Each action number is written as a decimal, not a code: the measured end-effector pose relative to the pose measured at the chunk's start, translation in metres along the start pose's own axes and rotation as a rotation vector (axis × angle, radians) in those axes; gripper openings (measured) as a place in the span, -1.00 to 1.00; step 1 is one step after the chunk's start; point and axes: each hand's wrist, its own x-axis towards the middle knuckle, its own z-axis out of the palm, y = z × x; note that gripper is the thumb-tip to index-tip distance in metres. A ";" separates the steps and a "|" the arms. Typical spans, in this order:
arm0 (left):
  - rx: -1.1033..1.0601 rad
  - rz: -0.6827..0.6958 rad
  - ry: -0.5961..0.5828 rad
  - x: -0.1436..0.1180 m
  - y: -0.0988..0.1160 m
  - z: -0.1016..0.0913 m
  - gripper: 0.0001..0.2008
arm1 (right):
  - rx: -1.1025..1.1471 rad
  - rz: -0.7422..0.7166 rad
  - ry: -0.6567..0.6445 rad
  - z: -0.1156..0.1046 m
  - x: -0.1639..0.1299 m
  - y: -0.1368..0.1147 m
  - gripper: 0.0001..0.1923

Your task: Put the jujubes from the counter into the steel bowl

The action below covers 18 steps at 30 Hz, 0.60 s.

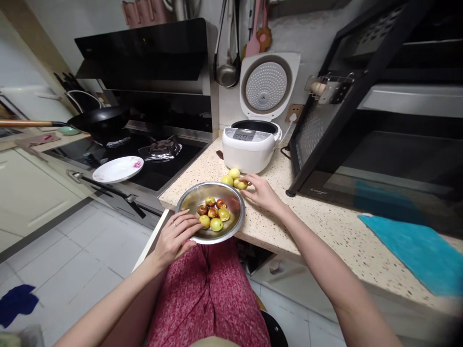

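My left hand (176, 237) grips the near rim of the steel bowl (191, 197) at frame centre, while my right hand (261, 192), fingers curled together, touches the loose jujubes (234, 179) just beyond the bowl's far rim.

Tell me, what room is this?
Most likely a home kitchen. There is a gas stove with a black pan on it, a white rice cooker with its lid up, and ladles hanging on the wall.
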 end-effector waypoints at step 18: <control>-0.046 0.011 0.016 -0.003 -0.006 0.006 -0.58 | 0.139 -0.125 -0.413 0.001 -0.001 -0.046 -0.71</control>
